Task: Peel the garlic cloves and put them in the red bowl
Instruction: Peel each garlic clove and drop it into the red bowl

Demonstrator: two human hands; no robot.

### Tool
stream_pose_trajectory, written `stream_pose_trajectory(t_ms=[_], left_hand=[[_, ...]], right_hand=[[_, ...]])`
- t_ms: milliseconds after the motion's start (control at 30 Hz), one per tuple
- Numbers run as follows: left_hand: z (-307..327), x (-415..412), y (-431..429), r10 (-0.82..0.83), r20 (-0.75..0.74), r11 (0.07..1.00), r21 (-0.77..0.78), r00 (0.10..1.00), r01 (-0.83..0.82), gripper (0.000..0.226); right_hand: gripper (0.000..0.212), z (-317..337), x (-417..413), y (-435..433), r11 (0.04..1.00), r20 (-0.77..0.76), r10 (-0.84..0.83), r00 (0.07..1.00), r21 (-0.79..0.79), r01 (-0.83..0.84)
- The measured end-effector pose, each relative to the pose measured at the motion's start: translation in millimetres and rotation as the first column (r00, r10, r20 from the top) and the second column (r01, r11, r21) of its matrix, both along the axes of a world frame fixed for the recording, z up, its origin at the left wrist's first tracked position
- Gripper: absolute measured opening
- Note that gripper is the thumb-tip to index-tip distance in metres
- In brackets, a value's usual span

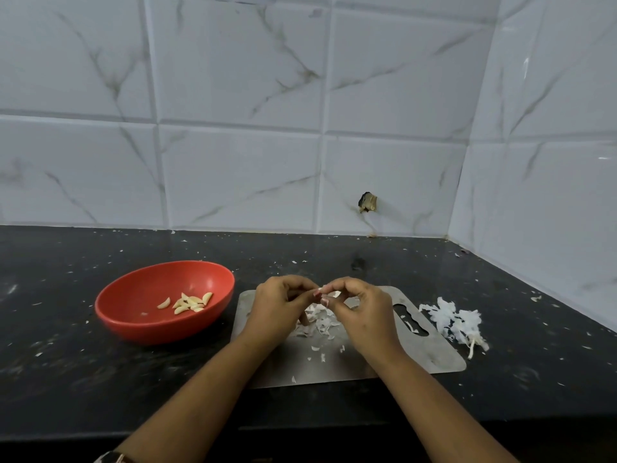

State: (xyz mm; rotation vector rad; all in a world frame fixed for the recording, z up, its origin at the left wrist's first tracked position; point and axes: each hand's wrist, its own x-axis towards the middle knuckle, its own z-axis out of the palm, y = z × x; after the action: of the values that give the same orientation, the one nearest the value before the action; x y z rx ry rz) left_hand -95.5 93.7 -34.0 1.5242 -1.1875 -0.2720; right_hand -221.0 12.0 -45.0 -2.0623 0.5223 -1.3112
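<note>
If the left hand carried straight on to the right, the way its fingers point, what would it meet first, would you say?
Almost at once the right hand, whose fingertips meet the left hand at the garlic clove above the steel board.

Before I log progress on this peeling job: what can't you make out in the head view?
- Garlic clove: mostly covered by the fingertips of the left hand and right hand, so how much skin remains is unclear.
- Peeled cloves in the red bowl: overlapping and too small to count exactly.
- Peel pile on the cutting board: any unpeeled clove under it or the hands is hidden.
- Wrist item: cut off by the bottom edge.
</note>
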Motion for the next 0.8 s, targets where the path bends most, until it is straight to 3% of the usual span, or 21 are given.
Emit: stream_pose_trajectory(t_ms=[133,233,600,800], left_hand=[[0.8,0.5,0.0,-0.036,-0.2,0.999,-0.042,0.979,0.028,0.006],[1.3,-2.2,-1.2,-0.104,-0.298,0.995,-0.028,0.949,0.1,0.007],[1.0,-2.8,-0.9,-0.195,-0.344,0.981,-0.062,0.918,0.185,0.013],[1.7,-1.7,0.5,-0.211,-0.332,0.977,-0.042,0.919,0.209,0.011]], right_hand=[[0.014,1.4,0.0,1.2,0.984,0.056,0.09,0.994,0.147,-0.098],[0.016,0.7,-0.8,-0.2,0.98,0.091,0.085,0.992,0.173,-0.1],[0.019,0.9,-1.4,-3.7,0.978,0.067,0.122,0.99,0.163,-0.132],[0.022,-0.8,-1.1,-5.0,0.991,0.016,0.104,0.994,0.079,-0.105]])
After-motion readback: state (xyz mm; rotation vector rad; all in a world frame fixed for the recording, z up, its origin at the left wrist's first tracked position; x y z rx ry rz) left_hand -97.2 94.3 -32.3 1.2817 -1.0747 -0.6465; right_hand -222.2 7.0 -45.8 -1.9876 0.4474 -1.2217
